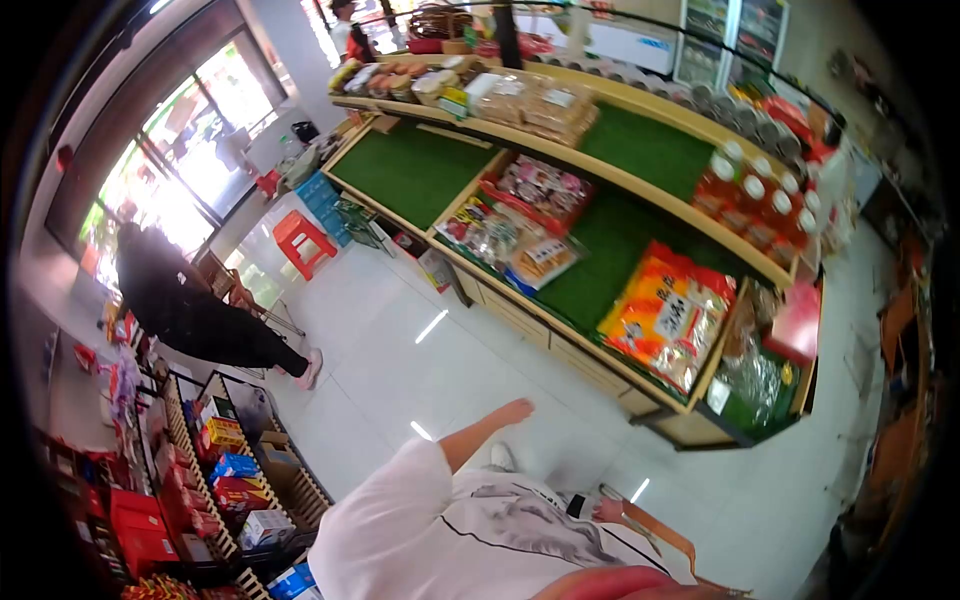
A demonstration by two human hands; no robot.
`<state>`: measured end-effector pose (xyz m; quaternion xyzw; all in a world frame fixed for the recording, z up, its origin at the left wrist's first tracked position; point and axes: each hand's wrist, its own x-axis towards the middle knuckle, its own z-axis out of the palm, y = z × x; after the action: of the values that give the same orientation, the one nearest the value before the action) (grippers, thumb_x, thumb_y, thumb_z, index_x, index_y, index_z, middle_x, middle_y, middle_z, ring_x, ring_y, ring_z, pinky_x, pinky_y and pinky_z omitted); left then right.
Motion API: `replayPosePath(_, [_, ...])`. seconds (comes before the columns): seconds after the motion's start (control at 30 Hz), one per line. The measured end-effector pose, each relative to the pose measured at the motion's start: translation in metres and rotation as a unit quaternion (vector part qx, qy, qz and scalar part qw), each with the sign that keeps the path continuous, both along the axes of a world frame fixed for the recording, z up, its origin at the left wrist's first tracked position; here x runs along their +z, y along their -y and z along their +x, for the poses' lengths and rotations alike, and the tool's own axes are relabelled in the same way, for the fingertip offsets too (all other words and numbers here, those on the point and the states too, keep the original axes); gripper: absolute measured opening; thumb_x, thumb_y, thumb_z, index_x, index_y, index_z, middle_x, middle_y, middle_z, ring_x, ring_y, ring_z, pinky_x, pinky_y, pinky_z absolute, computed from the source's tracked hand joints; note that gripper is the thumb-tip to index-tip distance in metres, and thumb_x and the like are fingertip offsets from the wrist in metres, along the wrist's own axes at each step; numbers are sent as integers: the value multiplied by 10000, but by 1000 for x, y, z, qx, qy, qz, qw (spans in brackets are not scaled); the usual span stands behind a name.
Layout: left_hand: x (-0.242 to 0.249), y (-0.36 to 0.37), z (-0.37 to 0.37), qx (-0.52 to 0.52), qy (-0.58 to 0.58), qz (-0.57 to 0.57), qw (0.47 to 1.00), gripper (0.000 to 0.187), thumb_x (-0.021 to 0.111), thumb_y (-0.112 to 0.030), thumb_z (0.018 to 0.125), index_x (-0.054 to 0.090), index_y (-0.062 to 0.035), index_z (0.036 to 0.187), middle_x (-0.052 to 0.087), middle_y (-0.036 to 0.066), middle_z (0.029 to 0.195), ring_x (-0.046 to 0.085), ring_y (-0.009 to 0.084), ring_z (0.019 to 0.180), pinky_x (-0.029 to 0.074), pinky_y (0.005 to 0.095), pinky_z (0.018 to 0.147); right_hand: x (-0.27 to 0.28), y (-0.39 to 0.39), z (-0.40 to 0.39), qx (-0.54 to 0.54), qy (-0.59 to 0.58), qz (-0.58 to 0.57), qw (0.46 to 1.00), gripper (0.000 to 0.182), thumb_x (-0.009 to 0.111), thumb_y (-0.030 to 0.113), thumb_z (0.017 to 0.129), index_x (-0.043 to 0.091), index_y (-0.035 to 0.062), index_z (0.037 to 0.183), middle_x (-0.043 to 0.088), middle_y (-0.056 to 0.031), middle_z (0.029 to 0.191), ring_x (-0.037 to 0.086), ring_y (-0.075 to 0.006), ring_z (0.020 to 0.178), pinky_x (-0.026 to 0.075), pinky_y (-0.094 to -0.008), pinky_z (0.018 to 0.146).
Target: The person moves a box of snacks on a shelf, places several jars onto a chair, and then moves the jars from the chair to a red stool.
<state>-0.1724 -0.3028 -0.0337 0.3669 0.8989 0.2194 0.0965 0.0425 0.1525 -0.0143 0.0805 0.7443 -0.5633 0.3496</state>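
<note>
My left hand [515,411] hangs over the tiled floor below the white sleeve, small and a little blurred. Its fingers look loosely stretched out, and no object shows in it. My right hand [606,511] is low in front of the white shirt [490,530], with a black band or device [575,505] beside it. Its fingers appear closed around the end of a brown wooden and metal chair frame [665,530], most of which is hidden or cut off. Nearest to my left hand is the display stand's low front [590,372].
A tiered display stand [560,335] holds an orange food bag [670,310], packets and capped bottles [755,205]. A red stool [303,243] stands on the floor. A person in black [190,300] is by a chair at left. Racks with boxes [240,490] stand at lower left.
</note>
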Motion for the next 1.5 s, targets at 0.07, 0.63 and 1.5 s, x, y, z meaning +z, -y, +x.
replayPosePath(0.07, [-3,94,54,61,38,-5,997,264,619,-148,828,633,-48,1072,599,179,1187,536,368,1120,435,464,971,-64,55,-60,-211,151,-64,964,345,564,292,922,569,44,1162,639,-141,828,641,-249,668,502,-403,507])
replayPosePath(0.63, [39,255,124,598,514,199,583,510,550,-420,880,610,-33,1205,646,141,1125,639,300,924,541,441,765,22,368,-297,167,59,144,973,328,633,320,870,666,67,1076,699,-82,881,656,-189,714,531,-327,625])
replayPosePath(1.5, [74,618,49,722,414,185,523,413,613,-369,835,641,-83,1133,666,119,1028,643,312,910,543,466,713,35,876,-650,257,99,74,959,387,549,351,914,563,72,1181,671,-107,1020,673,-222,763,553,-354,637])
